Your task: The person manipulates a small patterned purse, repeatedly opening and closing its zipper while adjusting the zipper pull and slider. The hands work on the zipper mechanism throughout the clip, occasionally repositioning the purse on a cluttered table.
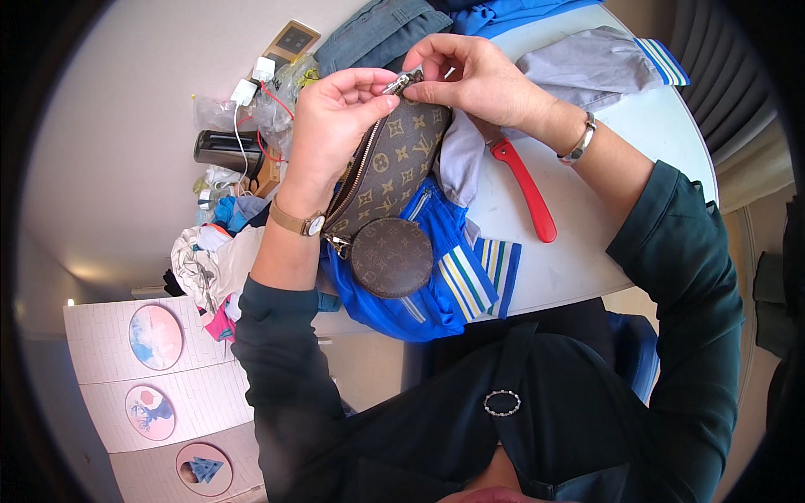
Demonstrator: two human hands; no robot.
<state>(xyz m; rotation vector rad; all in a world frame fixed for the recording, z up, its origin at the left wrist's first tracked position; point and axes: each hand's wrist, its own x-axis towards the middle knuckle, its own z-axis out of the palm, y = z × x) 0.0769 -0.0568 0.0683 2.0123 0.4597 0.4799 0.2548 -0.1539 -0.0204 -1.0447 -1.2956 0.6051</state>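
A brown Louis Vuitton monogram handbag lies slanted on folded clothing, its brass zipper running along the left side. At the bag's far end, my left hand pinches a silver metal clasp between thumb and fingers. Across from it, my right hand grips the hardware at the same end; the fingers partly hide what they hold. A round monogram coin pouch hangs from a clip at the bag's near end and rests on a blue garment with striped cuffs.
A red-handled knife lies on the white table near my right forearm, its blade partly hidden. Grey clothing and folded trousers lie at the back. Chargers, plastic bags and piled clothes crowd the left.
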